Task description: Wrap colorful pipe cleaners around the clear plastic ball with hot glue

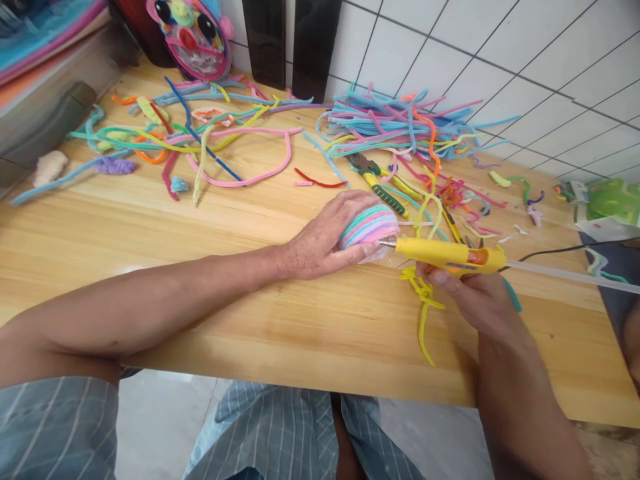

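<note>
My left hand (327,237) is wrapped round a rounded piece covered in pastel pipe-cleaner stripes (371,225), in pink, mint, blue and lilac. A yellow hot glue gun (433,252) is gripped in my right hand (473,290), its metal nozzle touching or very close to the lower right of the striped piece. From the gun's back end sticks a long clear glue stick (560,272). Just below the gun, a twisted yellow pipe cleaner (425,313) lies on the wooden table (250,313). My fingers partly hide the striped piece.
Loose colourful pipe cleaners (235,140) spread over the back left, and a thick bundle (395,123) rests against the tiled wall. Green-and-yellow pliers (383,190) lie behind the striped piece. A black cord (570,248) runs off right. A clear bin (55,80) stands at left.
</note>
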Demonstrator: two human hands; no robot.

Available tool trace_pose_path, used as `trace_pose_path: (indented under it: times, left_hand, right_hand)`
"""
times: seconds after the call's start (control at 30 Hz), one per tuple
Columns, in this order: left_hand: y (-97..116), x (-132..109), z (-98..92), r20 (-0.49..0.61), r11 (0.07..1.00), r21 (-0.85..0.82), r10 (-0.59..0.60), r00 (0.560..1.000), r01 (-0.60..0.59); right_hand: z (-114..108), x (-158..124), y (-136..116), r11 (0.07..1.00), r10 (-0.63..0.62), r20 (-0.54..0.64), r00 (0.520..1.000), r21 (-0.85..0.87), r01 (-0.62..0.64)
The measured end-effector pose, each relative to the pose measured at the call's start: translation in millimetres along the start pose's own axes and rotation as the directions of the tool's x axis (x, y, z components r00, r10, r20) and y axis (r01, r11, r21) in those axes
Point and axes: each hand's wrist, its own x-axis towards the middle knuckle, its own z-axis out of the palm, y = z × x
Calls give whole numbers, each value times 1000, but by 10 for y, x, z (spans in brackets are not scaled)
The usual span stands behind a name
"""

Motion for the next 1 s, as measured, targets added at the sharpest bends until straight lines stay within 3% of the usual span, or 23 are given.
trace_pose_path:
  times: [0.4, 1.0]
  left_hand:
    - [-56, -19, 15, -17, 996, 40, 82, 997, -81]
    - [-46, -17, 6, -3, 998, 24, 58, 998, -58]
  right_hand:
    - [-5, -4, 40, 999, -11, -8, 1000, -31, 10]
    - [-3, 0, -21, 999, -1, 9, 1000, -45, 1]
